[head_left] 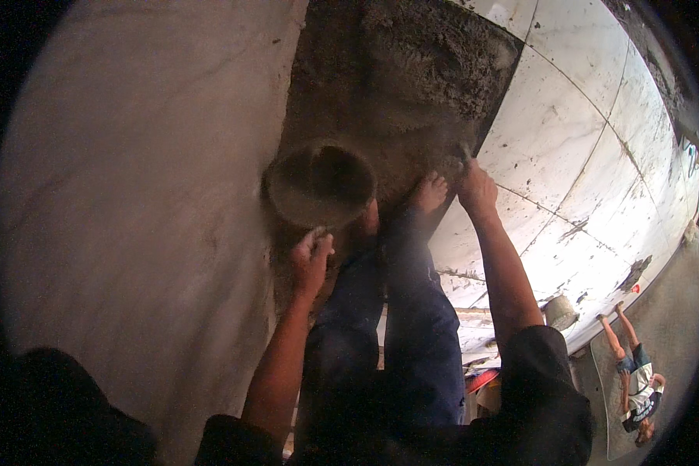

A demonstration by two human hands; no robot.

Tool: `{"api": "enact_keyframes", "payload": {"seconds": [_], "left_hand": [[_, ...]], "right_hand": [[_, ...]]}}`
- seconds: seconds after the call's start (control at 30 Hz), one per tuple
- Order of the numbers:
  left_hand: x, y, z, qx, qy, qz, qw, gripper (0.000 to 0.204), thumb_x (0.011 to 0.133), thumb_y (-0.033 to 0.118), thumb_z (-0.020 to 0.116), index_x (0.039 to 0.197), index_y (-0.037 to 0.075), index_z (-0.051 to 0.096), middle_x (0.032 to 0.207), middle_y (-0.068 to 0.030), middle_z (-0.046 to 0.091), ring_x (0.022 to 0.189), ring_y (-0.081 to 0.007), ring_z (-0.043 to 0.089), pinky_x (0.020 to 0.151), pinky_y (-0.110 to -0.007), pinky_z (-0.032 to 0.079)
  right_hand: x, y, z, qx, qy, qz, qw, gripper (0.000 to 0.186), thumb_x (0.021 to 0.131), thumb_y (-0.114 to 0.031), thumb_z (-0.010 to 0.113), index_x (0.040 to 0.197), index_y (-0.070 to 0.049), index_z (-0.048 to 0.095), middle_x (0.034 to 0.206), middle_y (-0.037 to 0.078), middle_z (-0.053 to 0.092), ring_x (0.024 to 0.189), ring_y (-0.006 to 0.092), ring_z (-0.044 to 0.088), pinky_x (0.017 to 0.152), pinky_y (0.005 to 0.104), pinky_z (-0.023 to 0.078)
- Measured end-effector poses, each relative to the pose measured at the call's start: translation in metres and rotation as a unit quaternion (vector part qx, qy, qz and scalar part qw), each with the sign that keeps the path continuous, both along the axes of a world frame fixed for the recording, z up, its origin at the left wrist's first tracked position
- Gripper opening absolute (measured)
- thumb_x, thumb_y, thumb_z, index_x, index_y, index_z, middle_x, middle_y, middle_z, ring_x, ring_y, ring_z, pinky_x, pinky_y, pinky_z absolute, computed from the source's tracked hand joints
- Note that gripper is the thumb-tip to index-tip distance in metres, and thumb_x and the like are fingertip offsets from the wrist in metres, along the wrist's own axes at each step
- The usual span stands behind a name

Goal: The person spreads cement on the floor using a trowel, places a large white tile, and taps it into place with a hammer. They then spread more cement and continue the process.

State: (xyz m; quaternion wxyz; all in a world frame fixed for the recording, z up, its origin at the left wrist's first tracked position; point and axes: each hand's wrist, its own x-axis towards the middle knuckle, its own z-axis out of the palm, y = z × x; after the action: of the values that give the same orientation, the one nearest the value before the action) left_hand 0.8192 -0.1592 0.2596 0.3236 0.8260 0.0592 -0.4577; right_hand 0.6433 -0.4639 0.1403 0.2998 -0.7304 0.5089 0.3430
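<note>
My left hand (312,256) is closed, its fingers curled just at the near rim of a round, dark basin (322,186). Whether it grips that rim or something small, I cannot tell. The basin has a grey, mortar-like coating inside and rests on a strip of dark wet mortar (412,85). On the right, my right hand (478,190) is closed at the strip's edge, beside the white tiles (559,147). A small dark piece shows past its fingers, too dim to name. My bare feet (429,193) are on the mortar between my hands.
A large pale wall-like surface (147,179) borders the mortar on the left. Mortar crumbs spot the tiles on the right. Farther right stand a grey bucket (561,312) and another person (641,384). A red object (481,380) lies beside my leg.
</note>
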Motion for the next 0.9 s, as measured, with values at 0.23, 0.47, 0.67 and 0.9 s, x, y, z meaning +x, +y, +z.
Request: {"api": "enact_keyframes", "payload": {"seconds": [0.23, 0.47, 0.67, 0.9], "left_hand": [[0.037, -0.048, 0.067, 0.012, 0.031, 0.041, 0.999, 0.042, 0.094, 0.034, 0.056, 0.107, -0.005, 0.064, 0.071, -0.0066, 0.064, 0.072, -0.0156, 0.058, 0.077, -0.032, 0.045], [0.010, -0.089, 0.185, -0.005, 0.007, -0.002, 1.000, 0.047, 0.098, 0.035, 0.050, 0.118, -0.007, 0.058, 0.079, -0.0098, 0.065, 0.080, -0.0227, 0.062, 0.094, -0.036, 0.040], [-0.018, -0.113, 0.293, -0.097, 0.054, 0.023, 0.994, 0.054, 0.097, 0.033, 0.052, 0.129, -0.010, 0.047, 0.076, -0.0105, 0.062, 0.084, -0.0249, 0.065, 0.090, -0.038, 0.045], [-0.012, -0.124, 0.351, -0.088, 0.075, -0.063, 0.991, 0.044, 0.095, 0.039, 0.053, 0.123, 0.005, 0.054, 0.092, -0.0058, 0.064, 0.087, -0.0213, 0.065, 0.079, -0.034, 0.048]], "right_hand": [[-0.030, -0.019, 0.029, 0.037, -0.007, -0.110, 0.993, 0.052, 0.095, -0.047, 0.041, 0.100, 0.001, 0.062, 0.094, 0.027, 0.065, 0.093, 0.0439, 0.063, 0.081, 0.0519, 0.049], [-0.129, 0.034, 0.200, -0.041, -0.120, -0.206, 0.970, 0.054, 0.093, -0.053, 0.046, 0.091, 0.000, 0.058, 0.086, 0.027, 0.064, 0.085, 0.0467, 0.061, 0.073, 0.0540, 0.047], [-0.268, 0.163, 0.332, -0.079, -0.012, -0.425, 0.902, 0.045, 0.085, -0.045, 0.060, 0.096, -0.002, 0.060, 0.084, 0.025, 0.064, 0.082, 0.0442, 0.062, 0.074, 0.0504, 0.048], [-0.336, 0.398, 0.424, -0.017, 0.078, -0.756, 0.650, 0.039, 0.077, -0.035, 0.065, 0.093, 0.001, 0.063, 0.075, 0.020, 0.065, 0.064, 0.0358, 0.064, 0.064, 0.0431, 0.053]]}}
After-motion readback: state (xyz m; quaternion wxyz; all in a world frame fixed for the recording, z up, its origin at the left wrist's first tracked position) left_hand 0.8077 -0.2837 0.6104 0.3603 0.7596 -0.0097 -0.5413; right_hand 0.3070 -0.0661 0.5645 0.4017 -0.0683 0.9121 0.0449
